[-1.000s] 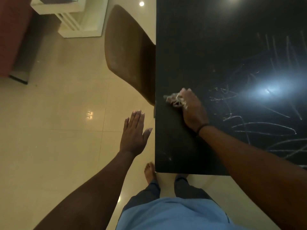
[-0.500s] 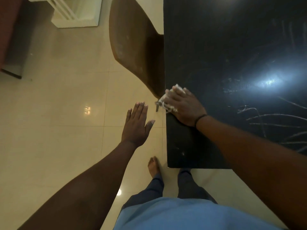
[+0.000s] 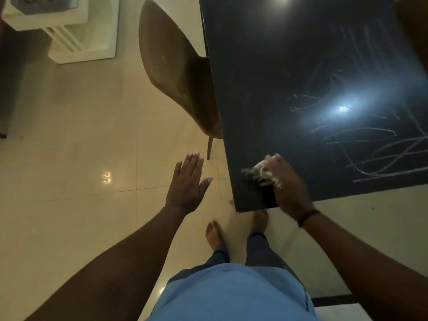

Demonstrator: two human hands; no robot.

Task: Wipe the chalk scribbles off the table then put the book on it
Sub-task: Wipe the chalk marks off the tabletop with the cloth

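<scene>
Black and glossy, the bench [image 3: 266, 89] fills the upper right of the head view, its near left corner pointing toward the person's bare feet on the pale tiled floor [image 3: 81, 147]. White chalk scribbles [image 3: 379, 156] cross the right part of its top as long looping strokes, with fainter lines above them around a bright reflection of a lamp. The strip of the top along the left edge shows almost no chalk.

At the near left corner of the bench the right hand [image 3: 286, 186] lies on the top, its grip curled round a crumpled whitish cloth [image 3: 259, 173]; the cloth sticks out to the left of the fingers and touches the surface. Hand and cloth are blurred, so the fingers' exact lie cannot be told. A dark band sits on that wrist. The cloth is well apart from the bold scribbles, which lie farther right.

Beside the bench, over the floor and touching nothing, the left hand [image 3: 187, 184] hovers palm down, its grip spread flat with straight fingers and the thumb out to the side.

A brown chair [image 3: 176, 66] stands at the left edge of the bench, its seat tucked partly beneath the top. A white low piece of furniture [image 3: 81, 40] stands on the floor at the upper left. The book cannot be seen in this view.
</scene>
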